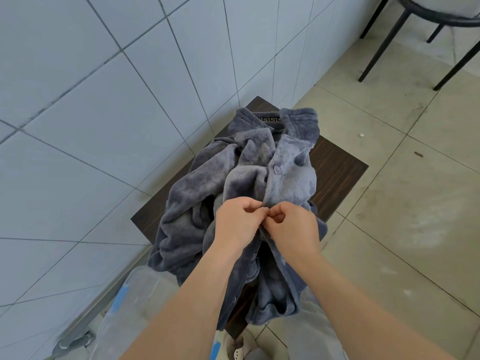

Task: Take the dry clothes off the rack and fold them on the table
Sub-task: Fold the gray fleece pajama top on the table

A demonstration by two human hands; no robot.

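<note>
**Buttoning the fleece before the fold**

Both hands meet over the middle of the grey fleece pyjama top (259, 172), which lies crumpled on the small dark worktop (337, 172) beside the tiled wall (104, 100). Our left hand (237, 220) has its fingers curled, pinching the left edge of the front placket; our right hand (293, 227) pinches the opposite edge, fingertips nearly touching the left's. We judge that we are closing a button here, so the front stays flat for folding. One button (275, 168) further up already sits fastened. Both forearms reach forward from below, wrists bent down, knuckles up. The hem hangs over the near edge of the worktop. To the right, chair legs (376, 45) stand on the floor (402, 203).
</note>
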